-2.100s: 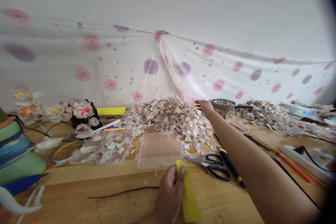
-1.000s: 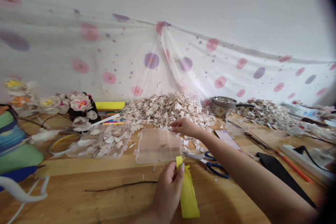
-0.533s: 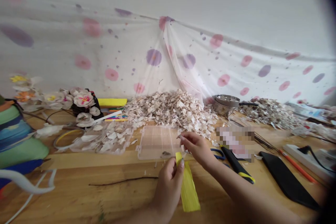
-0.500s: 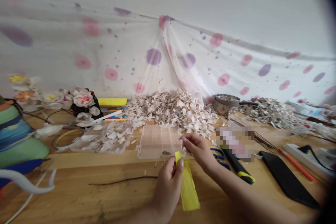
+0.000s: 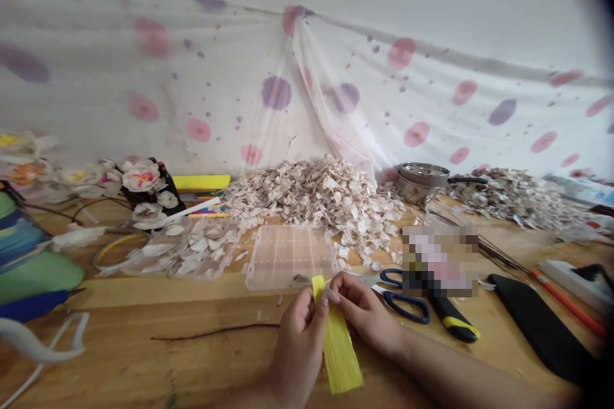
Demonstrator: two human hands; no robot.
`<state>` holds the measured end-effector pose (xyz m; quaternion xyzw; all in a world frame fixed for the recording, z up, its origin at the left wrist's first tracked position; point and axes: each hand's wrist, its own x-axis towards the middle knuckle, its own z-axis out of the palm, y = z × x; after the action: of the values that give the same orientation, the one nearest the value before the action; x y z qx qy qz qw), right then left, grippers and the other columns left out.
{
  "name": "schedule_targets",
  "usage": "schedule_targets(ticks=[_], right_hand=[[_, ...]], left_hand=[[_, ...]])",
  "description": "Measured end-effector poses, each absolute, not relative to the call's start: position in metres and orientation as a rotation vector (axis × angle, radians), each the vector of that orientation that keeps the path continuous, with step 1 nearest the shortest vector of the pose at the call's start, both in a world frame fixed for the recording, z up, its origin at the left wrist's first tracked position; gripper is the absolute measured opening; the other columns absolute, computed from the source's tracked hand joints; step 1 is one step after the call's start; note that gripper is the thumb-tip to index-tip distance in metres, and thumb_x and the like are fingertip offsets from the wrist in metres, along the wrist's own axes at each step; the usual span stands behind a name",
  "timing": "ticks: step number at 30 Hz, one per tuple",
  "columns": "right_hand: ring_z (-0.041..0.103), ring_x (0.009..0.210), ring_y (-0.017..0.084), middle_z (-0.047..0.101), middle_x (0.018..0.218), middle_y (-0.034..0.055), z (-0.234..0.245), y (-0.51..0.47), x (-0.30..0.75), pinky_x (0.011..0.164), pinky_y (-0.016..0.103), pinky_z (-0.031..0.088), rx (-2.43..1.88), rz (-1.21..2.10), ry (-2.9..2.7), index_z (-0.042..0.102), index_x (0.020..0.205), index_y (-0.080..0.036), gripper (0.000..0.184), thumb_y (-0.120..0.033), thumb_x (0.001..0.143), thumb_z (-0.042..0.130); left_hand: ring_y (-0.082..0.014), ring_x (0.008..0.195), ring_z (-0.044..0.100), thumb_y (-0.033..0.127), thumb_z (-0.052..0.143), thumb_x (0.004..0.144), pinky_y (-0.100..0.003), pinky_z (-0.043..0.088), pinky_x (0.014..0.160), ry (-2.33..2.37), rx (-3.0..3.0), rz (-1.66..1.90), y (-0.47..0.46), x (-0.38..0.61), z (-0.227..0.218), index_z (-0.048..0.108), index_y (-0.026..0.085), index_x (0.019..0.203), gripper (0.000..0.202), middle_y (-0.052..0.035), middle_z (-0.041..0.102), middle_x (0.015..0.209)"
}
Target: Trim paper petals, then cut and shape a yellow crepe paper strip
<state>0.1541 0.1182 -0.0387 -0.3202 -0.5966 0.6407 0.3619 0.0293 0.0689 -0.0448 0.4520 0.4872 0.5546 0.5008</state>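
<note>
My left hand (image 5: pixel 302 335) pinches a yellow crepe paper strip (image 5: pixel 343 358) near its upper end, thumb in front. The strip's long part hangs down between my hands toward the table's near side. My right hand (image 5: pixel 367 310) is closed at the strip's right edge, its fingertips meeting my left thumb; whether something small is also between them is hidden. A thin dark twig-like stem (image 5: pixel 215 332) reaches left from behind my left hand along the table. Just beyond my hands lies a clear plastic compartment box (image 5: pixel 291 249) with a small dark bit in it.
Blue-handled scissors (image 5: pixel 407 307), a black-and-yellow handled tool (image 5: pixel 455 319) and a black phone-like slab (image 5: pixel 537 326) lie on the right. Behind the box rises a heap of pale dried flakes (image 5: pixel 316 198). A tray of petals (image 5: pixel 192 249) and handmade flowers (image 5: pixel 141 176) are leftward.
My right hand has come down and left from above the box to the yellow strip, meeting my left hand. More of the scissors shows. The view has shifted slightly.
</note>
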Motion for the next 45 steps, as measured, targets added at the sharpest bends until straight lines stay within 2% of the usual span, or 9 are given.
schedule_targets(ticks=[6, 8, 18, 26, 31, 37, 41, 45], right_hand=[[0.025, 0.042, 0.007, 0.033, 0.048, -0.0084, -0.042, 0.121, 0.158, 0.043, 0.022, 0.019, -0.795, 1.851, -1.434, 0.045, 0.068, -0.021, 0.040, -0.058, 0.075, 0.060], [0.024, 0.040, 0.006, 0.032, 0.047, -0.0088, -0.041, 0.121, 0.157, 0.042, 0.022, 0.016, -0.784, 1.860, -1.416, 0.045, 0.067, -0.020, 0.041, -0.058, 0.074, 0.061], [0.028, 0.033, 0.005, 0.038, 0.039, -0.0101, -0.039, 0.128, 0.157, 0.035, 0.020, 0.018, -0.792, 1.874, -1.385, 0.044, 0.066, -0.020, 0.043, -0.058, 0.072, 0.062], [0.029, 0.033, 0.004, 0.044, 0.042, -0.0092, -0.036, 0.129, 0.157, 0.035, 0.018, 0.019, -0.722, 1.879, -1.321, 0.046, 0.069, -0.019, 0.039, -0.054, 0.074, 0.062], [0.031, 0.035, 0.004, 0.044, 0.047, -0.0090, -0.038, 0.130, 0.157, 0.035, 0.017, 0.020, -0.661, 1.859, -1.279, 0.047, 0.071, -0.018, 0.035, -0.048, 0.075, 0.065], [0.033, 0.038, 0.003, 0.049, 0.055, -0.0068, -0.041, 0.132, 0.158, 0.037, 0.018, 0.021, -0.665, 1.895, -1.224, 0.059, 0.083, -0.017, 0.029, -0.037, 0.069, 0.074], [0.034, 0.041, 0.005, 0.046, 0.050, -0.0065, -0.045, 0.133, 0.158, 0.041, 0.019, 0.023, -0.725, 1.877, -1.176, 0.062, 0.082, -0.016, 0.025, -0.036, 0.070, 0.074], [0.034, 0.045, 0.005, 0.046, 0.057, -0.0064, -0.043, 0.131, 0.158, 0.044, 0.020, 0.024, -0.637, 1.830, -1.161, 0.060, 0.079, -0.020, 0.018, -0.031, 0.072, 0.072]], left_hand=[[-0.0104, 0.056, 0.043, 0.048, 0.055, 0.081, -0.019, 0.036, 0.052, 1.178, 1.083, 1.332, 0.071, 0.030, -0.043, 0.053, 0.018, 0.072, 0.032, 0.0039, 0.047, 0.061], [-0.0108, 0.058, 0.044, 0.047, 0.056, 0.080, -0.019, 0.037, 0.053, 1.168, 1.070, 1.325, 0.071, 0.030, -0.041, 0.054, 0.018, 0.074, 0.030, 0.0035, 0.049, 0.062], [-0.0131, 0.062, 0.048, 0.047, 0.058, 0.078, -0.021, 0.040, 0.056, 1.154, 1.061, 1.299, 0.070, 0.030, -0.038, 0.056, 0.017, 0.075, 0.030, 0.0020, 0.054, 0.064], [-0.0140, 0.060, 0.051, 0.044, 0.057, 0.080, -0.024, 0.042, 0.058, 1.114, 1.009, 1.293, 0.069, 0.029, -0.040, 0.058, 0.018, 0.083, 0.027, 0.0016, 0.058, 0.064], [-0.0133, 0.061, 0.051, 0.045, 0.060, 0.078, -0.022, 0.042, 0.057, 1.119, 0.968, 1.298, 0.068, 0.029, -0.035, 0.057, 0.018, 0.080, 0.028, 0.0022, 0.057, 0.064], [-0.0117, 0.061, 0.047, 0.047, 0.060, 0.077, -0.020, 0.039, 0.056, 1.150, 0.962, 1.318, 0.069, 0.029, -0.034, 0.056, 0.018, 0.079, 0.029, 0.0030, 0.054, 0.065], [-0.0131, 0.066, 0.050, 0.046, 0.058, 0.079, -0.022, 0.042, 0.061, 1.145, 0.975, 1.334, 0.070, 0.029, -0.036, 0.057, 0.019, 0.086, 0.028, 0.0016, 0.056, 0.072], [-0.0132, 0.062, 0.049, 0.048, 0.058, 0.078, -0.022, 0.040, 0.056, 1.188, 0.983, 1.332, 0.070, 0.029, -0.037, 0.055, 0.019, 0.085, 0.029, 0.0022, 0.055, 0.068]])
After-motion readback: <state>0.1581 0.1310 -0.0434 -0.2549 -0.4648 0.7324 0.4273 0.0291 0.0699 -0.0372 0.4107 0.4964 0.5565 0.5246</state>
